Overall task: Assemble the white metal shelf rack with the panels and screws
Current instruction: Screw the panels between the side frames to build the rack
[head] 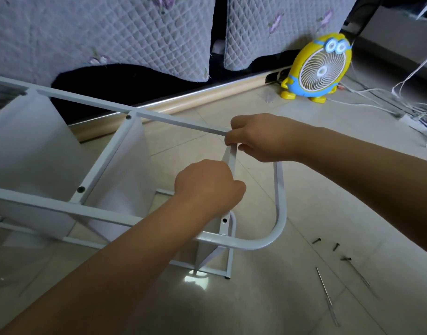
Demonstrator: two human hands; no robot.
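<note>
Floor tiles (316, 194) are carrying the white metal rack (38, 200) in the head view; it is lying on its side, its long rails running from the left edge toward the middle. White panels (26, 146) are standing on edge between the rails, one at the far left and another nearer the middle. At the near end a crossbar (232, 157) is joining the upper rail (178, 123) to the lower one, and beyond it the frame is bending round in a curved tube (279, 201). The left hand (207, 187) is reaching in from below, its grip curling tight round the lower part of the crossbar; what else the fist may be enclosing is hidden. The right hand (261, 139) is coming in from the right, its grip narrowing to a pinch on the top of the crossbar, just where that bar is meeting the upper rail. Three dark screws (336, 247) are lying loose on the floor to the right of the curved tube, with two thin metal rods (323, 286) just beyond them; what these rods are I cannot tell. Farther back a yellow cartoon fan (319, 68) is standing beside a quilted grey cover (111, 32), and white cables (413, 112) are trailing along the right.
</note>
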